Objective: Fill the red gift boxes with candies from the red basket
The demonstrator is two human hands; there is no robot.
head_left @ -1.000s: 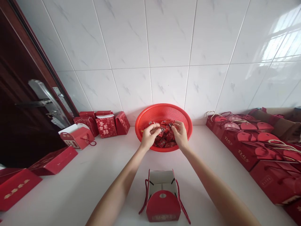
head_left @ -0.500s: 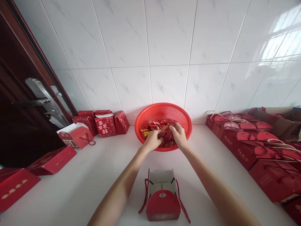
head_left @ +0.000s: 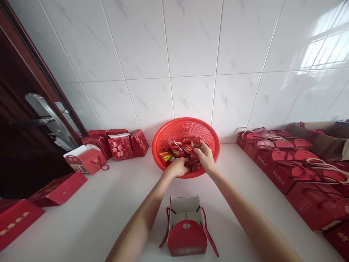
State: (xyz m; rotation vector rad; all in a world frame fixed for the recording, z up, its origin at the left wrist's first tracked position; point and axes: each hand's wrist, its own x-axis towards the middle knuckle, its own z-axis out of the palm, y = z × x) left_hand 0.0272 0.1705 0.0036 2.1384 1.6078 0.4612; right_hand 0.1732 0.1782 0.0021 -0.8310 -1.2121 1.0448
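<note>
Both hands are inside a red plastic basket [head_left: 188, 123] that holds wrapped candies [head_left: 181, 147], mostly red, with a yellow one at the left. My left hand [head_left: 177, 166] is at the basket's near rim, its fingers curled down among the candies; what they hold, if anything, is hidden. To its right, my right hand [head_left: 205, 155] has its thumb and fingers closed on a red wrapped candy [head_left: 197, 145]. Between my forearms stands an open red gift box [head_left: 187, 238] with a pale inside and a red cord on each side.
Several red boxes [head_left: 121, 147] stand at the left by the wall and door [head_left: 16, 109]. Along the right are rows of closed red boxes [head_left: 278, 171] with cord handles, and a brown carton [head_left: 324, 143] behind them. Tiled wall [head_left: 191, 40] rises behind the basket.
My left hand has drawn back slightly toward the basket's near rim, uncovering more candies. My right hand has stayed among the candies at the right. The view has shifted a little.
</note>
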